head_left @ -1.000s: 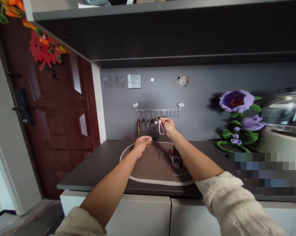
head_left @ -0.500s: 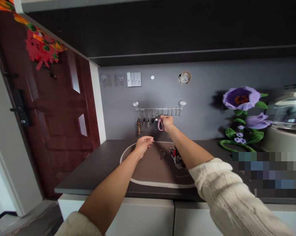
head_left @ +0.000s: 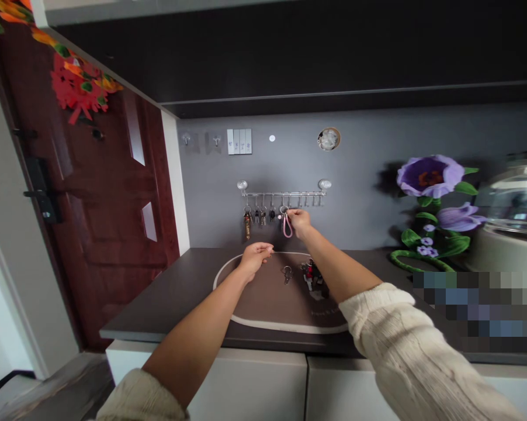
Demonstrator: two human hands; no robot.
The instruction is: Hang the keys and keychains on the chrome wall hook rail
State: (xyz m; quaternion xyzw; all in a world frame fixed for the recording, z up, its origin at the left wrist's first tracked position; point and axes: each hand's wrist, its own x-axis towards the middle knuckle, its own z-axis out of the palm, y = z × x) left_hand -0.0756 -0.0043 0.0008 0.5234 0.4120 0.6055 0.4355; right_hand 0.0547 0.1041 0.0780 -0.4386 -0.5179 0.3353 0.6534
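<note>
A metal rail (head_left: 285,193) with small hooks is fixed to the grey wall. My right hand (head_left: 300,223) is closed in a pinch at the edge of a key ring (head_left: 284,209) that sits at one of the middle hooks. From this ring dangles a pink wrist strap (head_left: 287,227). To its left hang several bunches of keys (head_left: 263,216), one with a brown tag (head_left: 247,225). Lower down, my left hand (head_left: 255,261) hovers above the mat with its fingers together, nothing visible in them. A small set of keys (head_left: 287,274) and a larger red-and-black bunch (head_left: 309,275) lie on the mat.
The brown oval mat (head_left: 263,304) with a pale border lies on a dark countertop (head_left: 158,304). Purple fabric flowers (head_left: 430,175) and a glass-topped appliance (head_left: 515,204) stand at the right. A dark shelf (head_left: 290,52) overhangs the wall; a red-brown door (head_left: 101,204) is at the left.
My right fingers have shifted slightly down from the hook, and the pink strap now hangs straighter below the ring. My left hand has stayed about where it was.
</note>
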